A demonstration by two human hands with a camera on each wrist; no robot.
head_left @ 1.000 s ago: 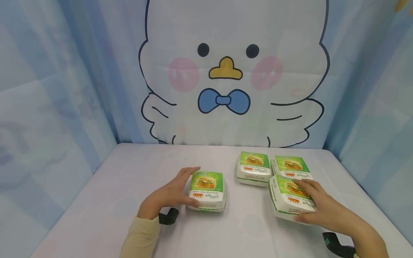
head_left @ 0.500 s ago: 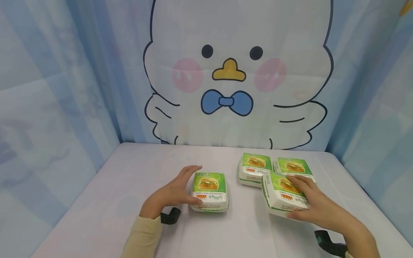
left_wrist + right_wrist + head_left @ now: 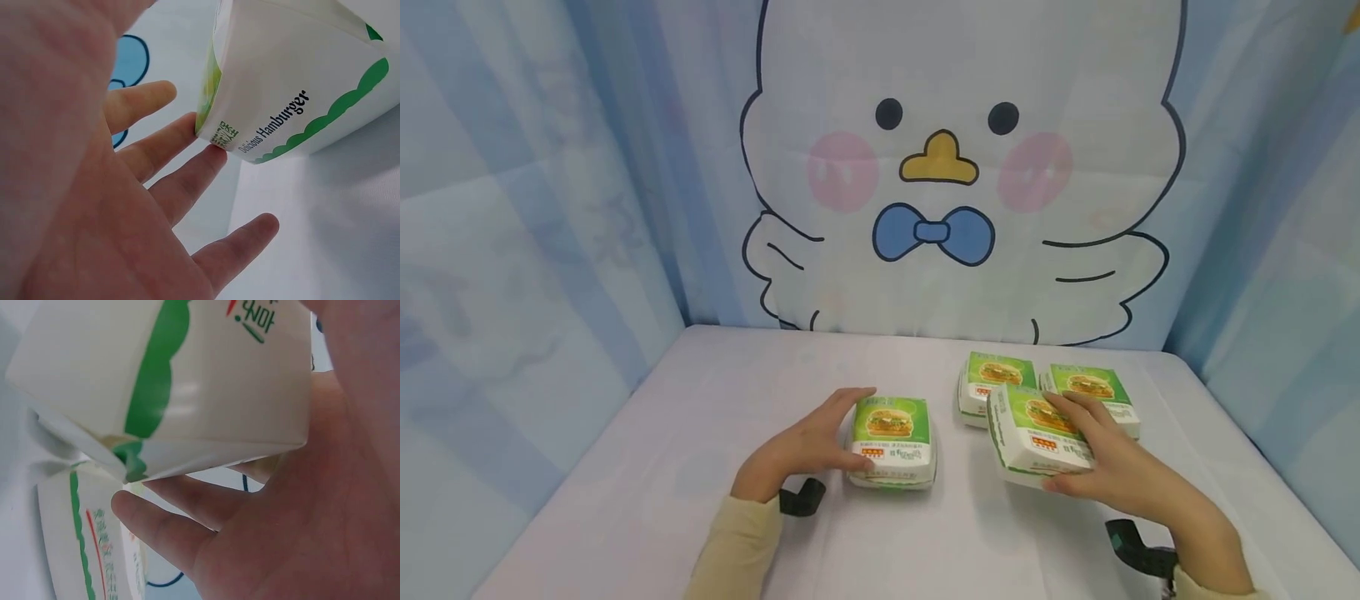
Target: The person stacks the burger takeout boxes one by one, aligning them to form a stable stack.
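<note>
In the head view my left hand (image 3: 805,450) spans the left side of a green and white hamburger box (image 3: 891,446) on the table. Its thumb lies across the front and its fingers reach behind. Two fingertips touch the corner of that box (image 3: 281,81) in the left wrist view. My right hand (image 3: 1120,467) grips a second hamburger box (image 3: 1041,433) between thumb and fingers, tilted and raised above the table. Its underside is hidden in the head view. Behind it stand two more hamburger boxes, one at back middle (image 3: 1000,367), one at back right (image 3: 1090,383).
The white-covered table (image 3: 737,367) ends at a curtain (image 3: 925,292) printed with a cartoon bird. Blue curtains stand at both sides. In the right wrist view another hamburger box (image 3: 62,531) sits close beyond my fingers.
My right hand has carried its box leftward and a little farther from me, off the back right box and partly in front of the back middle one. The left hand stays at its box.
</note>
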